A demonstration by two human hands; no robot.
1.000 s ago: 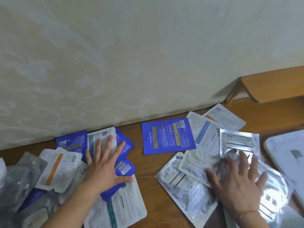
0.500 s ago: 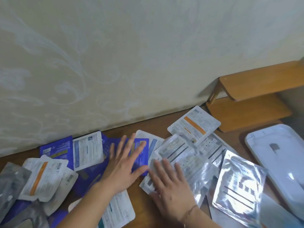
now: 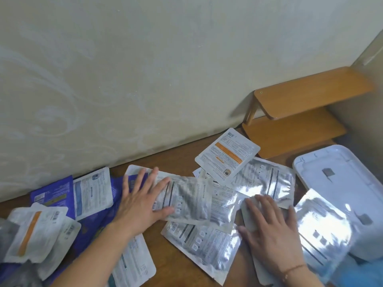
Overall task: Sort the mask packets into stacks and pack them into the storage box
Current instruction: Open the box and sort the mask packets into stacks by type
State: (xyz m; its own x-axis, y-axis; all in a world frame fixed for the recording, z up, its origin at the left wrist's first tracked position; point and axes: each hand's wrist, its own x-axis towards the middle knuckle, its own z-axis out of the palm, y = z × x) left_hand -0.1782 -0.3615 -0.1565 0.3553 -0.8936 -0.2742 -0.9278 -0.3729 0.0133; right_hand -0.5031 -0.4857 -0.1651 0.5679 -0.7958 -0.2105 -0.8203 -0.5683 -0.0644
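Wooden tabletop [image 3: 178, 264] set against a pale patterned wall [image 3: 145, 69], with a small two-tier wooden shelf [image 3: 306, 112] at 2 o'clock. I see the mask packets spread loose and overlapping across the surface, not yet in tidy stacks. Blue packets [image 3: 51, 191] and white packets with an orange stripe [image 3: 31, 235] lie mixed at 9 o'clock; silver foil packets [image 3: 207, 239] cluster from the centre toward 3 o'clock; one white orange-banded packet [image 3: 228, 156] lies on top of them at 1 o'clock. The white storage box [image 3: 352, 183] sits at 3 o'clock, and its top shows no packet. I judge the sorting to be at an early stage, with all packing left to do.

My left hand [image 3: 143, 204] lies flat, fingers [image 3: 153, 183] straight and spread, pressing on the left end of a silver foil packet [image 3: 186, 199] and the blue packets beneath. My right hand [image 3: 271, 230] is likewise flat, fingers extended over another foil packet [image 3: 265, 183] at 4 o'clock; whether its thumb curls under an edge I cannot tell. Neither hand grips anything.
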